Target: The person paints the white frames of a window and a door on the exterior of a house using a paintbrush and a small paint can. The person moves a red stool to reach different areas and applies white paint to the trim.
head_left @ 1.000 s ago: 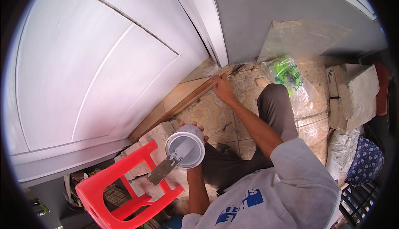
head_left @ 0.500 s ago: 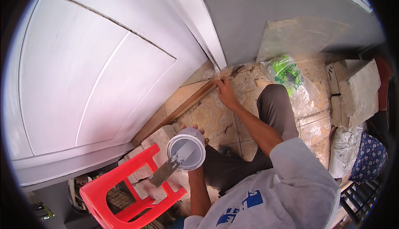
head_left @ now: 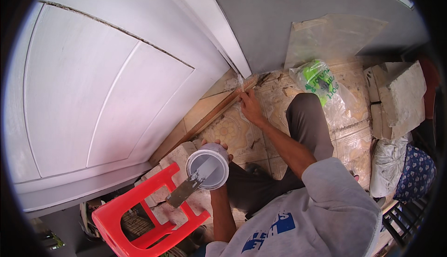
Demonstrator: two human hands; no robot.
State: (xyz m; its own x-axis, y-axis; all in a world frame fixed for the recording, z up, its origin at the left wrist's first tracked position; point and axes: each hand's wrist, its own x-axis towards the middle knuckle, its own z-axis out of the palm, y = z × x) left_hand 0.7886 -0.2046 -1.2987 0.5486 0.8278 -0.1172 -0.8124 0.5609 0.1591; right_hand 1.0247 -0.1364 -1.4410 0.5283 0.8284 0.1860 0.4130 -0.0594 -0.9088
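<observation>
My left hand [head_left: 225, 145] is wrapped round a small white tub [head_left: 190, 166] with pale grey paint or paste inside. A flat, smeared stirring strip or scraper [head_left: 183, 191] lies slanting across the tub's rim, one end over the inside and the other jutting toward the red stool. At the foot of the white door frame [head_left: 235, 54], my right hand [head_left: 251, 107] is closed in a pinch. Between its fingertips and the frame's bottom shows a small pale tip, too small to name. The reddish-brown threshold edge [head_left: 219, 109] runs just beside that hand.
A white panelled door [head_left: 107, 94] fills the left. The red plastic stool [head_left: 123, 210] stands at lower left, beside pale blocks [head_left: 179, 153]. A clear bag with green contents [head_left: 319, 80] lies on the patterned tiles; concrete blocks [head_left: 400, 101] and a patterned cloth bundle [head_left: 416, 173] are at right.
The view has shifted slightly. My right hand stays at the frame's foot with only a small change of finger position; my left hand still holds the tub.
</observation>
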